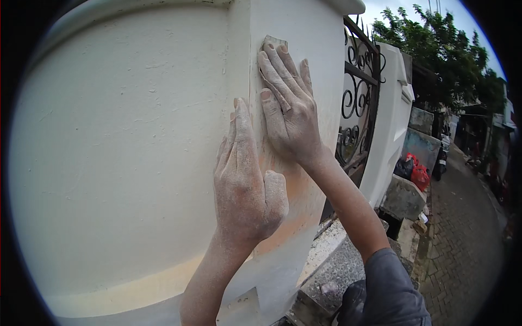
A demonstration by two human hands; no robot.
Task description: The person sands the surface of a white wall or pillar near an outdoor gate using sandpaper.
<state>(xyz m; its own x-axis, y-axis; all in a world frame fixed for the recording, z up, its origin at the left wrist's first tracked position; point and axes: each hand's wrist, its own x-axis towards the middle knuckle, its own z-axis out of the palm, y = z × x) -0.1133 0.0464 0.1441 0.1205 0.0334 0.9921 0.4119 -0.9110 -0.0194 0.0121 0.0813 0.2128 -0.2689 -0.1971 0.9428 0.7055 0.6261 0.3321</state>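
My right hand (294, 112), coated in pale dust, presses flat on the face of a white-painted masonry pillar (299, 24). Under its fingers is a folded piece of what looks like sandpaper (277, 40); its top edge shows above the fingertips and a strip shows beside the index finger. Lower and to the left, my left hand (242, 183) rests along the pillar's vertical corner, also dusty. Its fingers point upward and the thumb stands apart. No object shows in it, though its palm is hidden. Orange-brown patches mark the paint behind both hands.
A recessed wall panel (122, 142) with small bumps fills the left. Right of the pillar stands a wrought-iron gate (359, 89). Rough concrete (338, 265) lies at the base. Red and black plastic bags (420, 177) sit beside a paved lane (456, 228).
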